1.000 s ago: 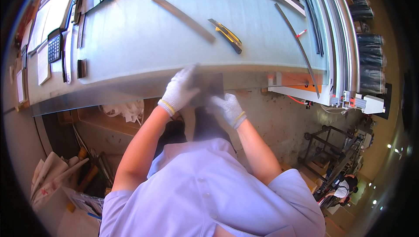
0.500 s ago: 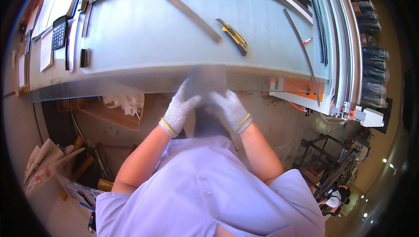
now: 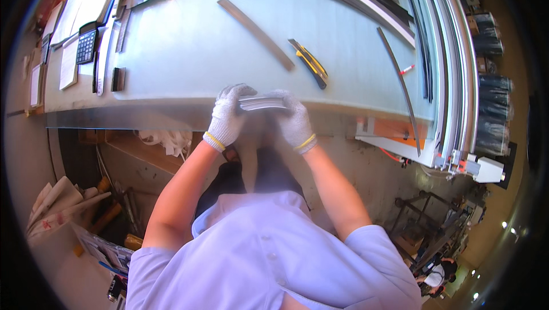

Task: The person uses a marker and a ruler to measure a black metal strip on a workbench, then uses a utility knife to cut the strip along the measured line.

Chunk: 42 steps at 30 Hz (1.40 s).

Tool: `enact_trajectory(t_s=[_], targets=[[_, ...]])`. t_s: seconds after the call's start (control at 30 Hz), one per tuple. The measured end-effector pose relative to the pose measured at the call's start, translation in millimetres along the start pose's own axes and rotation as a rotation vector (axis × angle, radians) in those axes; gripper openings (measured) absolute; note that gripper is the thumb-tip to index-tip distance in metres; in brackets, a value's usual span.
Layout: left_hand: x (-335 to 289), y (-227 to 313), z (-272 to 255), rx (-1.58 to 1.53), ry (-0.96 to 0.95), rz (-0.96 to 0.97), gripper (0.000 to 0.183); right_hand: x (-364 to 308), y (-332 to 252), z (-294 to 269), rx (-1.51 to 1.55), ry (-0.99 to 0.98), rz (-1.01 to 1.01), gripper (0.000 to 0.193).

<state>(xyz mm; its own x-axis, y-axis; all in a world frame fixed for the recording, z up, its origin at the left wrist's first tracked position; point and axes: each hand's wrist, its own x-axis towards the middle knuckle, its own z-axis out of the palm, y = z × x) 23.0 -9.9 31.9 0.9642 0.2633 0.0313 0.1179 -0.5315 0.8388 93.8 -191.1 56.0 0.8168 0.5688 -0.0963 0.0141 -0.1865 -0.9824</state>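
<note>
Between both gloved hands I hold a stack of thin grey sheets [image 3: 262, 104], with its layered edge turned toward me. My left hand [image 3: 226, 117] is closed on the stack's left end, its fingers curled over the far side. On the right end my right hand [image 3: 294, 122] grips it in the same way, a little blurred. Both gloves are white knit with yellow cuffs. The stack is at the near edge of the glass-topped table [image 3: 171, 70]; whether it touches the glass I cannot tell. Beyond my right hand lies a yellow and black utility knife [image 3: 309, 64].
A flat grey strip [image 3: 255, 34] lies beyond my hands. Toward the right are a thin dark strip [image 3: 399, 90], a red-and-white marker [image 3: 407, 70] and metal rails [image 3: 457, 81]. A calculator [image 3: 87, 46] and papers sit at left. White scraps [image 3: 166, 140] fill a box below the table.
The stack has tipped from showing its broad face to showing its layered edge. My hands have shifted up with it, and the fingers now wrap its ends. The whole view has shifted slightly.
</note>
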Motion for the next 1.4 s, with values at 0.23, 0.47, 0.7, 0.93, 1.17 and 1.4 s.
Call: enact_trajectory(t_s=[0.23, 0.47, 0.7, 0.93, 1.17, 1.4], targets=[[11.6, -20.1, 20.8, 0.131, 0.077, 0.126, 0.048, 22.5, 31.7, 31.1, 0.023, 0.223, -0.06, 0.042], [-5.6, 2.7, -17.7, 0.036, -0.154, -0.28, 0.039, 22.2, 34.7, 16.0, 0.094, -0.036, 0.132, 0.036], [-119.9, -21.5, -89.2, -0.823, 0.112, -0.561, 0.051, -6.7, -41.4, 121.1, 0.269, -0.308, 0.259, 0.041], [-294.0, -93.6, -98.9, -0.865, 0.736, -0.842, 0.046, -39.1, 48.5, 257.9, 0.008, -0.677, 0.505, 0.038], [-464.2, -107.9, -46.5, -1.008, 1.323, -1.013, 0.044, -17.1, 199.5, 354.3, -0.327, -0.518, 1.026, 0.052], [-553.7, -81.6, 27.6, -1.115, 1.538, -1.05, 0.043, -13.3, 369.1, 383.3, -0.456, -0.657, 0.591, 0.032]])
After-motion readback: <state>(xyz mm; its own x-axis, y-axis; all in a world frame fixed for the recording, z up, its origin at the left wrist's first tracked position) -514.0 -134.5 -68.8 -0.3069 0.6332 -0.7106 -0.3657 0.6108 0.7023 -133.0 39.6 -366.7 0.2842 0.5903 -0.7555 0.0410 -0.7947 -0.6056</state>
